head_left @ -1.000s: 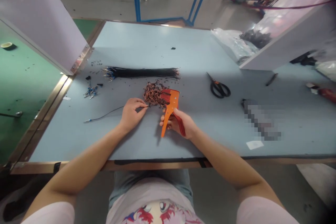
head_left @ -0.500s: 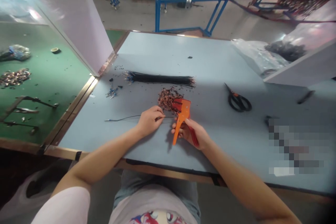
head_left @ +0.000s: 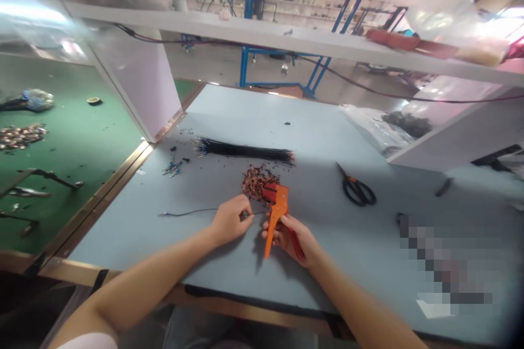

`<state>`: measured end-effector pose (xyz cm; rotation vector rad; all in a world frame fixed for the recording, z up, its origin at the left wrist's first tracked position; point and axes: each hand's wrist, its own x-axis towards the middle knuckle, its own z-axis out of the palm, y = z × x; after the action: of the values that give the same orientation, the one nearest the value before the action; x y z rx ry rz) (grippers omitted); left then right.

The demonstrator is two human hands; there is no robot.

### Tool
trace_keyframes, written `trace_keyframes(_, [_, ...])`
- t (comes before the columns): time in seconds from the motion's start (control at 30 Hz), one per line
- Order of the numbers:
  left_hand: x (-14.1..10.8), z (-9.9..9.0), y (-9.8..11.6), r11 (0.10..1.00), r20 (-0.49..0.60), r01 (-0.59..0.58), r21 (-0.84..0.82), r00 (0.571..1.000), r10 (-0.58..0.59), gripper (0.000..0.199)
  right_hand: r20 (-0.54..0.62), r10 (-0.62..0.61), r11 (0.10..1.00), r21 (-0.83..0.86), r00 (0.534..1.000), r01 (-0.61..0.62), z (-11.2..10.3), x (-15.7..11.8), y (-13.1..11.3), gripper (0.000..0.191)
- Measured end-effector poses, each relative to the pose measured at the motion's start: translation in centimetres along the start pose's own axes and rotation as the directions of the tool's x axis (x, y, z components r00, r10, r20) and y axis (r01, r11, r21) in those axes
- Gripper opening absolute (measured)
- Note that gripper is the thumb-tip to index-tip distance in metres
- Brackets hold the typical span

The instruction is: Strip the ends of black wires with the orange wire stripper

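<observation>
My left hand pinches a thin black wire close to its right end; the wire's other end, with a bluish tip, lies out to the left on the table. In my right hand is an orange and red wire stripper, its handles spread and its head toward the wire. Whether the wire's end sits inside the jaws I cannot tell. Just behind the stripper's head is a pile of small copper-coloured pieces. Beyond that lies a long bundle of black wires.
Black-handled scissors lie to the right. A few blue-tipped pieces are at the left. White panels carry a shelf across the back, with a plastic bag at the right. A green table adjoins on the left.
My view has tilted up, so the table sits lower and the shelf shows. Both hands keep hold of the wire and the stripper, in nearly the same places on the table.
</observation>
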<state>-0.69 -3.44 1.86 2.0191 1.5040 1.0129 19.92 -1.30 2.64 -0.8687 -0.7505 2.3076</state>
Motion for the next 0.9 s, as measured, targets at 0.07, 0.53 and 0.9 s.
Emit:
trace_keyframes(0.07, [-0.2, 0.0, 0.2, 1.000, 0.003, 0.004, 0.018, 1.000, -0.004, 0.009, 0.001, 0.000, 1.000, 0.000, 1.000, 0.000, 0.0, 0.0, 0.1, 0.032])
trace_keyframes(0.53, [1.1, -1.8, -0.3, 0.949, -0.231, 0.254, -0.185, 0.928, -0.294, 0.015, 0.085, -0.150, 0.985, -0.073, 0.985, 0.157, 0.9, -2.2, -2.0, 0.043])
trace_keyframes(0.9, [0.9, -2.7, -0.2, 0.988, -0.357, 0.107, -0.110, 0.923, -0.139, 0.015, 0.106, -0.028, 0.976, -0.213, 0.994, 0.050, 0.6, -1.4, 0.0, 0.041])
